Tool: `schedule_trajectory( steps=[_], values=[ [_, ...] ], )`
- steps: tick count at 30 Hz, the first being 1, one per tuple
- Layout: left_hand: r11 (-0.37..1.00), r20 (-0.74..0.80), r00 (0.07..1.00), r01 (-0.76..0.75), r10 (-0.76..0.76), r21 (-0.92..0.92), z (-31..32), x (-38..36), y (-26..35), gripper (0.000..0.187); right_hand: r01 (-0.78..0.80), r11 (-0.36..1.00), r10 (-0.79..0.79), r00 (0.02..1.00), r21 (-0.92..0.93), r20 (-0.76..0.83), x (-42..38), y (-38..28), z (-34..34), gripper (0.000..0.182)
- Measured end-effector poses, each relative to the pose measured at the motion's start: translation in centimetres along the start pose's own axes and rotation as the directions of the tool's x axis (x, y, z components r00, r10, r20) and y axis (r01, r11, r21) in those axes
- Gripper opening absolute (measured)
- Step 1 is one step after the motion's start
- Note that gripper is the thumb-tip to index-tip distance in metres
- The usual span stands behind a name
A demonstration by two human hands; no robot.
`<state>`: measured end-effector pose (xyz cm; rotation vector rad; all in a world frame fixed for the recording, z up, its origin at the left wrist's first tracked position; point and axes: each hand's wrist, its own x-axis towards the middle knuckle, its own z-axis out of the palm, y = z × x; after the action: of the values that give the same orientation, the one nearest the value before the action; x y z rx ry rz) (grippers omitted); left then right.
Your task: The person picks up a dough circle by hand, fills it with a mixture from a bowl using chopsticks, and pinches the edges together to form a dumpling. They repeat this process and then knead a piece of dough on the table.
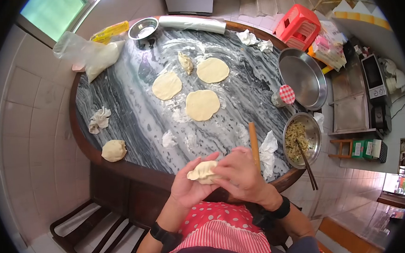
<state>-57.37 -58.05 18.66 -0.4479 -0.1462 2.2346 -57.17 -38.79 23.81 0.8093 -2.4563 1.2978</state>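
Observation:
A pleated dumpling (202,172) rests in the palm of my left hand (186,188), whose fingers curl up around it, just off the table's near edge. The fingertips of my right hand (242,174) pinch the dumpling's right end, so that part is hidden. Three flat dough wrappers lie on the floured marble: one at the left (167,86), one at the right (213,70) and one nearer to me (202,105). Behind them sits a smaller folded dough piece (185,63). A wooden rolling pin (254,146) lies just beyond my right hand.
On the marble table (136,112), a steel bowl of filling (293,155) with chopsticks (308,168) stands at the right, near a large pan (308,80) and a checked-lid jar (284,96). A dough lump (114,151) sits at left. Farther back are a flour bag (102,58) and small bowl (143,29).

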Motion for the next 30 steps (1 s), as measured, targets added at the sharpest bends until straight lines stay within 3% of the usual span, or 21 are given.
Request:
schedule_trajectory(
  steps=[4,9,12,13,16,18,20,21,23,28,30],
  values=[
    [0.996,-0.036,0.996,-0.085,0.084,-0.002,0.6,-0.9,0.0,0.052,-0.182,0.979,0.19,0.979,0.095,-0.078,-1.0,0.7,-1.0,0.033],
    [0.989,0.027,0.996,-0.077,0.081,-0.126,0.6,-1.2,0.2,0.053,-0.152,0.98,0.158,0.987,0.129,-0.04,-1.3,0.8,0.0,0.03],
    [0.991,-0.034,0.996,-0.082,0.079,-0.103,1.0,-1.4,0.6,0.053,-0.104,0.984,0.114,0.992,0.147,-0.061,-1.0,1.0,0.7,0.025],
    [0.991,-0.038,0.996,-0.082,0.079,-0.103,1.1,-1.5,0.9,0.053,-0.063,0.995,0.065,0.997,0.077,-0.032,-0.8,0.9,0.7,0.025],
    [0.999,-0.157,0.986,-0.05,0.047,-0.014,1.1,-1.8,2.1,0.052,-0.005,0.998,0.009,0.998,-0.066,0.061,-0.5,0.7,1.1,0.025],
    [0.973,-0.221,0.974,0.012,0.041,0.232,1.2,-1.6,3.2,0.055,0.021,0.989,-0.002,0.992,-0.144,0.126,-0.1,0.7,1.4,0.026],
    [0.982,-0.186,0.983,0.031,0.003,0.184,1.0,-1.5,4.5,0.056,-0.132,0.986,0.14,0.987,-0.097,0.079,0.6,0.7,1.8,0.03],
    [0.989,-0.153,0.988,0.045,-0.024,0.137,1.0,-1.5,5.2,0.058,-0.135,0.985,0.144,0.987,-0.104,0.078,1.1,0.5,1.8,0.03],
    [0.988,-0.156,0.985,0.088,-0.068,0.13,1.4,-1.4,6.5,0.06,-0.225,0.973,0.222,0.973,-0.041,-0.064,2.4,-0.4,2.2,0.03],
    [0.971,-0.123,0.98,0.177,-0.158,0.158,2.8,-1.6,10.0,0.065,-0.218,0.976,0.217,0.975,-0.022,-0.056,3.5,-0.4,7.0,0.029],
    [0.956,-0.181,0.964,0.228,-0.195,0.186,3.4,-2.2,11.5,0.063,-0.202,0.979,0.2,0.977,-0.029,-0.068,4.2,-0.5,8.5,0.029]
  ],
)
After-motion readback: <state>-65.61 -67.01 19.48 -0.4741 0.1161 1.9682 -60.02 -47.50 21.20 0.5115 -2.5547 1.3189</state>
